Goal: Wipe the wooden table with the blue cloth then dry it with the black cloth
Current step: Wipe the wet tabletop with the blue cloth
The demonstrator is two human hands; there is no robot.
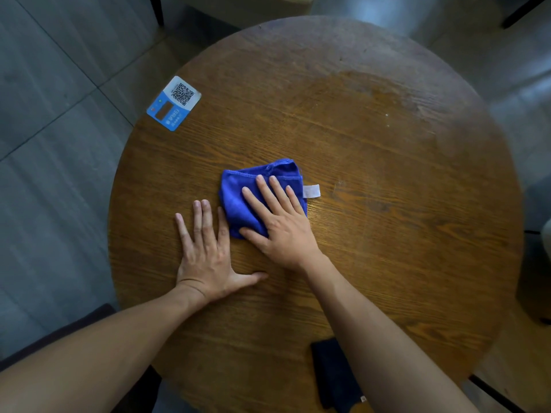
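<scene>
Two hands flat on wooden table, right hand pressing blue cloth

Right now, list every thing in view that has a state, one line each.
blue cloth: folded, flat on the table, pressed under the right hand.
right hand: open, palm down on the cloth.
left hand: open, flat on bare wood beside the cloth.
black cloth: folded, lying untouched at the near edge.
wooden table: damp-looking sheen on the far right part.
QR code card: lying flat at the left edge.
</scene>
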